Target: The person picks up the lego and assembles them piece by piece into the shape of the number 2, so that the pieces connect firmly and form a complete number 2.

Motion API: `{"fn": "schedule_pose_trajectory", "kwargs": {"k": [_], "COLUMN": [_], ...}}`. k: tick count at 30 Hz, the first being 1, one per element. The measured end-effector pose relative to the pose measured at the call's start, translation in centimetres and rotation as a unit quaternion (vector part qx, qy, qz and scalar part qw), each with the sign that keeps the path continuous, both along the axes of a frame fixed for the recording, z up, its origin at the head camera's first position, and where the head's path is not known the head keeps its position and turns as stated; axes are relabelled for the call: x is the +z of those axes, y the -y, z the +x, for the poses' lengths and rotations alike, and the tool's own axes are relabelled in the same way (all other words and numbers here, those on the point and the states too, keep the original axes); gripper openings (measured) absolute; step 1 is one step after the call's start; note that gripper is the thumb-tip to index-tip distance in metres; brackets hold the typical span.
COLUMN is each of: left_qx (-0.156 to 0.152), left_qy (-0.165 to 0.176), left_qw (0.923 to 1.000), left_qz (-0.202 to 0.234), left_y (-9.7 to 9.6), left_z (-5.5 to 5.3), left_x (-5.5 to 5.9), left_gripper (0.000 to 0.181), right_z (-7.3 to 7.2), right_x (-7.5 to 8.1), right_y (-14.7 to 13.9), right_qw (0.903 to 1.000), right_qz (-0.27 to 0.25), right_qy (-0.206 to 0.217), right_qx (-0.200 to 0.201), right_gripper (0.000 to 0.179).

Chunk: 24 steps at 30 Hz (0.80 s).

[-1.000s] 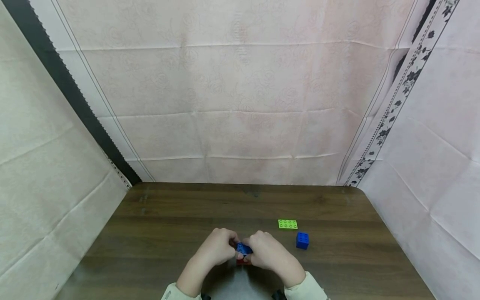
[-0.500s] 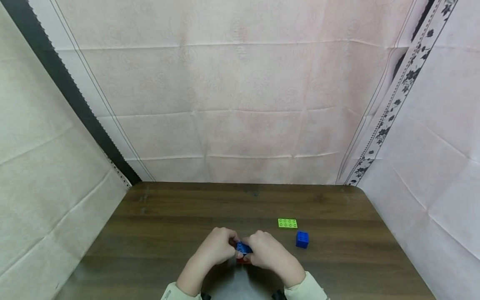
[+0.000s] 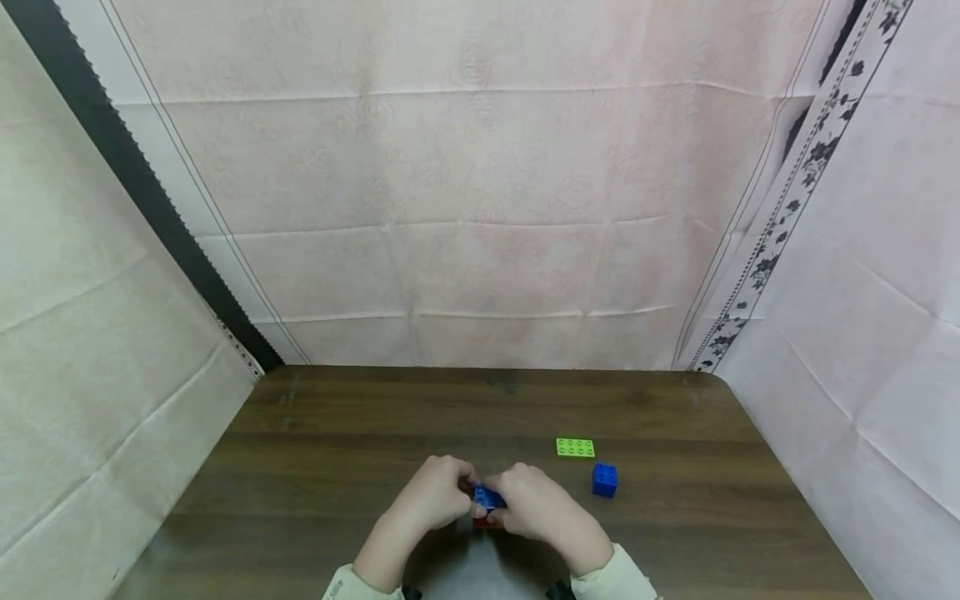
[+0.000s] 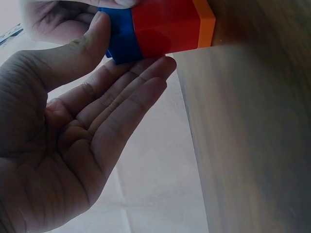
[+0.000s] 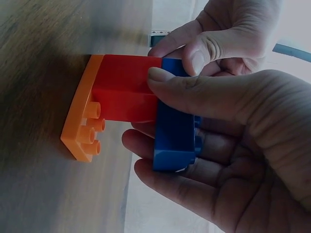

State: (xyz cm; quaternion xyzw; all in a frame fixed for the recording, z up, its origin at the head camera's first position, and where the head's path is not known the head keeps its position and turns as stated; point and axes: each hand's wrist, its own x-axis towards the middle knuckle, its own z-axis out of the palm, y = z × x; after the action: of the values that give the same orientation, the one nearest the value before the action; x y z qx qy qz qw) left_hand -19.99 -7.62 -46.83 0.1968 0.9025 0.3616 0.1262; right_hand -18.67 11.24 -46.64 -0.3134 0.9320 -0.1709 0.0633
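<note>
A stack of toy building bricks stands at the table's near side, between both hands. In the right wrist view it has an orange plate (image 5: 77, 114) with bare studs at the bottom, a red brick (image 5: 127, 87) on it, and a blue brick (image 5: 175, 128) on top, which overhangs the red one. My right hand (image 3: 534, 504) pinches the blue brick, its thumb lying across the seam with the red. My left hand (image 3: 435, 496) pinches the blue brick's other end between thumb and fingers. From the head, the hands cover most of the stack.
A lime-green plate (image 3: 575, 448) lies on the wooden table (image 3: 360, 417) beyond the right hand. Nearer and further right is a loose blue brick (image 3: 604, 481). Pale cloth walls (image 3: 480, 208) enclose the table at the back and both sides.
</note>
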Motion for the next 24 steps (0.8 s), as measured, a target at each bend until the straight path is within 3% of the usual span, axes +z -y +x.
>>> {"fn": "schedule_pose_trajectory", "kwargs": {"k": [5,24], "left_qx": [0.002,0.005], "left_qy": [0.004,0.0], "left_qw": [1.0,1.0], "left_qz": [0.002,-0.001], "left_y": [0.0,-0.2], "left_z": [0.0,0.4], "left_x": [0.1,0.1], "left_gripper": [0.018,0.017], "right_z": [-0.1,-0.3], "right_x": [0.0,-0.7], "right_y": [-0.2,-1.6], "right_qw": [0.9997,0.9974], "right_qz": [-0.013,-0.065], "right_qy": [0.02,0.018], "right_qx": [-0.004,0.026], "right_gripper": [0.013,0.018]}}
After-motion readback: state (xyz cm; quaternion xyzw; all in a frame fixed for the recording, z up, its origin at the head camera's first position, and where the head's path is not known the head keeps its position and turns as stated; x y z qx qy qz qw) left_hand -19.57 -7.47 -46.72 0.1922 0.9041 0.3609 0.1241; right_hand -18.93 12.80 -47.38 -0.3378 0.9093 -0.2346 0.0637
